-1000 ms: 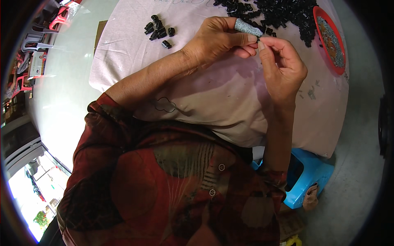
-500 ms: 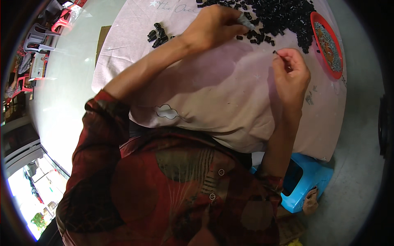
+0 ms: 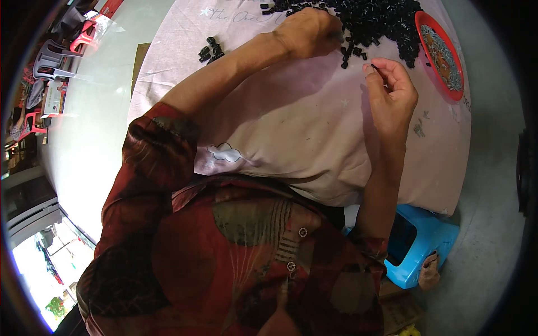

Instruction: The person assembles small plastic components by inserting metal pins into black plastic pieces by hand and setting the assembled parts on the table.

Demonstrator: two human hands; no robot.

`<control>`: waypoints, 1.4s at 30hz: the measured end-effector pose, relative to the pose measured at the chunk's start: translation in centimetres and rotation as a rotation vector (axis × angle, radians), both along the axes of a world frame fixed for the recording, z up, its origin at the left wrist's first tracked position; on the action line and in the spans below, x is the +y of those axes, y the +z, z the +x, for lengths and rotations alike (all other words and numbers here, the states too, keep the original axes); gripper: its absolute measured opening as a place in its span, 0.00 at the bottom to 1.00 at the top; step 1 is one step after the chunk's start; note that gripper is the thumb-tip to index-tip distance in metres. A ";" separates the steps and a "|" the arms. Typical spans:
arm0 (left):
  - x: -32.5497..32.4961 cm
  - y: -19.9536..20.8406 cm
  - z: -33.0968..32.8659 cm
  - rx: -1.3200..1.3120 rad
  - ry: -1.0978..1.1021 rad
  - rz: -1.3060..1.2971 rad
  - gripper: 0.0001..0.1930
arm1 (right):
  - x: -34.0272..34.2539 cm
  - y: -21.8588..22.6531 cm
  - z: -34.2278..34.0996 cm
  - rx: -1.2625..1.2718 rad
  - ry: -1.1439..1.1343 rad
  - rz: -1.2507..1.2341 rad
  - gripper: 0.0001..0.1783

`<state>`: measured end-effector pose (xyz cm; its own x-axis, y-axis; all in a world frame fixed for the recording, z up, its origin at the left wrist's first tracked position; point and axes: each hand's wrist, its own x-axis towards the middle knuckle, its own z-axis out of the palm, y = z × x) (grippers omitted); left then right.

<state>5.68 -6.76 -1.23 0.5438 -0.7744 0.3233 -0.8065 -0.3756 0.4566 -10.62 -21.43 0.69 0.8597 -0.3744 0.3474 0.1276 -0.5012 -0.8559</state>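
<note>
Handling hazards: drop and scatter

Left hand [image 3: 315, 35]: at the near edge of the heaped black plastic parts [image 3: 384, 25], far side of the worktop [image 3: 314, 126]; fingers hidden, so opening and hold cannot be determined. Right hand [image 3: 392, 87]: thumb and forefinger pinched around a small dark piece [image 3: 374, 66], just nearer than the heap. A slack pinch could drop it. A careless left-hand sweep could scatter the heap. Knocking the shallow red dish [image 3: 454, 96], far right, could spill its silvery metal pieces [image 3: 430, 39].
</note>
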 end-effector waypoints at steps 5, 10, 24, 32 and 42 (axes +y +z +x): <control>1.3 -2.0 1.3 0.872 -0.153 -0.361 0.17 | 0.4 0.4 0.1 -0.097 0.023 0.108 0.09; 3.1 0.6 -2.4 1.538 -0.162 -0.609 0.07 | 1.6 1.1 -0.1 -0.076 0.061 0.337 0.09; 3.7 1.0 -5.4 1.623 -0.126 -0.763 0.07 | 2.2 0.4 0.1 -0.146 0.078 0.301 0.09; 4.7 0.7 -4.3 1.436 -0.241 -0.604 0.08 | 2.3 0.4 0.1 -0.159 0.106 0.269 0.09; 4.7 0.8 -4.4 1.321 -0.200 -0.499 0.08 | 2.7 0.2 -0.3 -0.097 0.214 0.261 0.09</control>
<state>1.28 -2.04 -0.43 0.5530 -0.8303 -0.0694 0.2890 0.1131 0.9506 -10.87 -18.77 0.94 0.8958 -0.2763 0.3480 0.2934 -0.2205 -0.9302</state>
